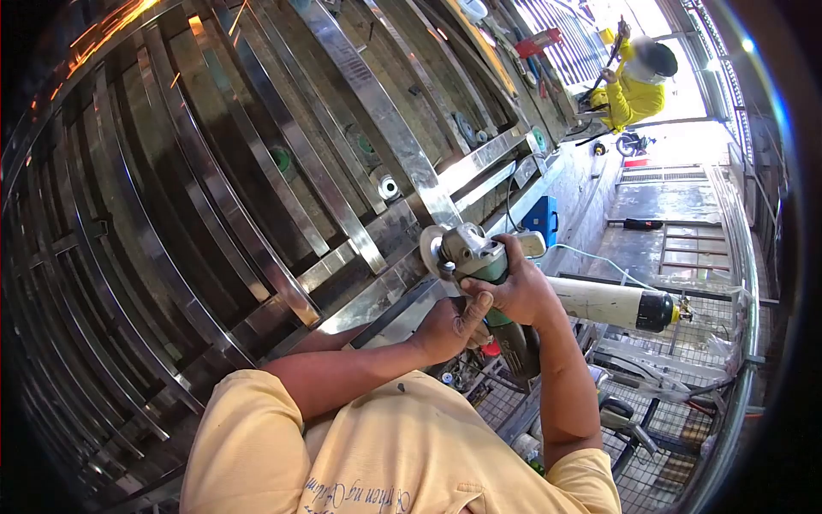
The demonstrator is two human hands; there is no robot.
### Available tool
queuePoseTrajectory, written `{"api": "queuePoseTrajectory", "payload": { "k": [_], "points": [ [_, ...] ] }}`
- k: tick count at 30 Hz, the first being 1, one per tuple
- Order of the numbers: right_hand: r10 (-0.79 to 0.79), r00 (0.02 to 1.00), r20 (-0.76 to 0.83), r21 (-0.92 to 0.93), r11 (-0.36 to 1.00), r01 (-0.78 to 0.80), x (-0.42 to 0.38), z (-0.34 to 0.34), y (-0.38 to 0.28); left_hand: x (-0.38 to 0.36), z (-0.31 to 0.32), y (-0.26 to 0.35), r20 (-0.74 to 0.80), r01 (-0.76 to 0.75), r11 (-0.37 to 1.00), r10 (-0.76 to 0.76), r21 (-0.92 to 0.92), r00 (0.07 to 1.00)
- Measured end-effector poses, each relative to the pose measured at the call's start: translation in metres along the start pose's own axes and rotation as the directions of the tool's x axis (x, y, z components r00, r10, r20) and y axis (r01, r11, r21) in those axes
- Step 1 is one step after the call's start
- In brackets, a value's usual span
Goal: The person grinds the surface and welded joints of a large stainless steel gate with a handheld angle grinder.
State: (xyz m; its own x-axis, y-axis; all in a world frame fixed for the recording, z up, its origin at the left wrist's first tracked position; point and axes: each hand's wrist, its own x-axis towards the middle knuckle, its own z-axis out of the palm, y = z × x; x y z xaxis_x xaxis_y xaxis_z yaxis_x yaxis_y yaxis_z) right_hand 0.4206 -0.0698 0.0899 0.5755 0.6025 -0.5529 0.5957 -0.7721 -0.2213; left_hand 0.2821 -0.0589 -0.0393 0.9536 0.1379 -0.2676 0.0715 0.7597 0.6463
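Note:
A green angle grinder [468, 244] with a silver gear head is held in both of my hands, in front of my chest. My right hand [524, 289] wraps around its body just behind the head. Lower down, my left hand [449, 328] grips it with the fingers curled and the thumb up. The grinder's round disc [430, 248] points left, right at the edge of a shiny metal frame [377, 103]. Long rectangular metal tubes run across this frame, and orange sparks [111, 34] streak over its far left end.
A person in yellow [629, 98] sits at the top right. To my right lies a white gas cylinder [599, 301] with a black end and a brass valve. A blue box [541, 219] stands beyond the grinder. Green round discs [281, 159] lie between the tubes.

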Motion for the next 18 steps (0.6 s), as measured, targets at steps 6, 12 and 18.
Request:
{"api": "queuePoseTrajectory", "payload": {
  "k": [6, 12, 18],
  "points": [
    [-0.040, 0.999, 0.028, -0.007, 0.999, 0.040, 0.002, 0.001, 0.009, -0.004, 0.002, -0.001, 0.034, -0.057, 0.998, 0.056, 0.023, 0.998],
    [-0.038, 0.999, -0.023, 0.002, 0.999, 0.038, -0.002, 0.005, 0.008, -0.001, 0.002, -0.001, -0.014, -0.014, 0.998, 0.015, 0.062, 1.000],
    [-0.071, 0.995, -0.070, 0.008, 0.997, 0.071, -0.004, 0.008, 0.011, 0.000, 0.002, 0.000, 0.048, 0.005, 0.999, -0.007, 0.041, 0.999]
  ]
}}
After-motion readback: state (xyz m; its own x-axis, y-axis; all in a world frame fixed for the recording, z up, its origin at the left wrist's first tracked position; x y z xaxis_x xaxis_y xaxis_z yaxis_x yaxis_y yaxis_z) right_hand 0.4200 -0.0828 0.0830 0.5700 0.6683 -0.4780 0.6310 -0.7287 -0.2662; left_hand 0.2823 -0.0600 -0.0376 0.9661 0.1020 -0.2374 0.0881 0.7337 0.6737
